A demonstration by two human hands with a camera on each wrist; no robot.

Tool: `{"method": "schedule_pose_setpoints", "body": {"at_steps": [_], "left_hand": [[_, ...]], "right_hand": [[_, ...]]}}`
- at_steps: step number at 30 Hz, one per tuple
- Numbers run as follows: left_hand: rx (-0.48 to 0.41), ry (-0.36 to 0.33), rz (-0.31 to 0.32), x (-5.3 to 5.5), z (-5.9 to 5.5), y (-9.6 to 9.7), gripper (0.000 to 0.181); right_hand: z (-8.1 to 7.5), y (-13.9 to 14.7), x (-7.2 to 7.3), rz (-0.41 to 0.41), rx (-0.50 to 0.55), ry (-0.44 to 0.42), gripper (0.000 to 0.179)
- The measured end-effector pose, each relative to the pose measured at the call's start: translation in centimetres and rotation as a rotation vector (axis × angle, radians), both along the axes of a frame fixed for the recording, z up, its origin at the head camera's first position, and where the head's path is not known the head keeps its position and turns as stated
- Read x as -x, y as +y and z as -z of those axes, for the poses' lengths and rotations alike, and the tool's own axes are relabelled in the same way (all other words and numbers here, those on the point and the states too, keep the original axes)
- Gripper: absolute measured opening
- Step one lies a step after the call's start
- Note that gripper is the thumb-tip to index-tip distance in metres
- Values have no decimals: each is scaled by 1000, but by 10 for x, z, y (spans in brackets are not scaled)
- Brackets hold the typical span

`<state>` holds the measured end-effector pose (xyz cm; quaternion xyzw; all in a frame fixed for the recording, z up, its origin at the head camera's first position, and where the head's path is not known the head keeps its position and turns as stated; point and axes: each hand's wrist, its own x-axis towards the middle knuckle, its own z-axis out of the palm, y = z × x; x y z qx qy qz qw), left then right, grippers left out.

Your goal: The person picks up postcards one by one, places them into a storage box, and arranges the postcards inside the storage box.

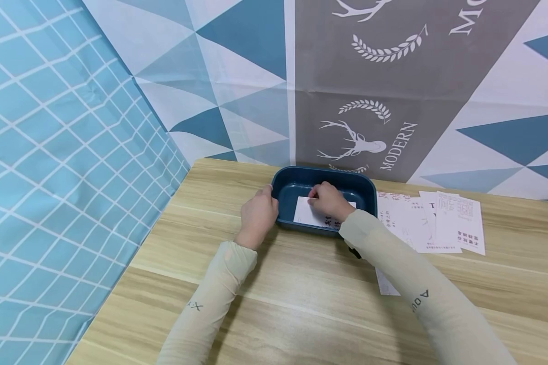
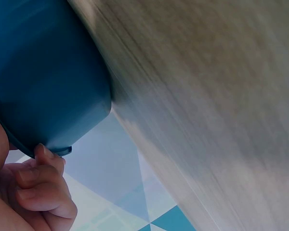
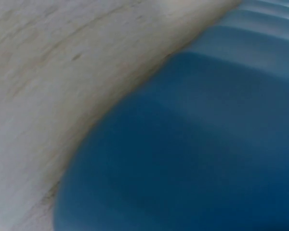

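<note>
Right fingers (image 1: 314, 191) pinch 1 card (image 1: 307, 215) in the tray (image 1: 286, 196).

A pale, wood-grained tabletop (image 1: 301, 304) meets a wall covering (image 1: 244, 56) of white, grey and blue triangles, whose dark-grey panel (image 1: 319, 56) bears a white deer's head (image 1: 358, 144) and "MODERN" lettering (image 1: 398, 147). Light-blue, white-gridded sheeting (image 1: 59, 152) lines the left.
</note>
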<state>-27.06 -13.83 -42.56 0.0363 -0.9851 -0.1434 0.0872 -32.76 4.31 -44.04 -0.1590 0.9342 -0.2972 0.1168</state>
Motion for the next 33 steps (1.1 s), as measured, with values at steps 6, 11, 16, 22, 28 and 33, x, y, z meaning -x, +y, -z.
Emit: {"method": "schedule_pose_setpoints", "body": {"at_steps": [6, 11, 16, 22, 28, 33], "left_hand": [[4, -1, 3, 0, 0, 0, 35], [3, -4, 7, 0, -1, 0, 36], [4, -7, 9, 0, -1, -1, 36], [14, -8, 7, 0, -2, 0, 36], [14, -10, 3, 1, -2, 1, 36], [12, -23, -3, 1, -1, 1, 37]], "right_hand": [[-4, -1, -3, 11, -38, 11, 20], [-4, -2, -4, -2, -67, 27, 22], [-4, -3, -4, -12, -98, 44, 24], [-5, -2, -5, -13, -114, 36, 26], [-7, 0, -6, -19, -100, 27, 28], [-7, 2, -7, -30, -103, 29, 30]]}}
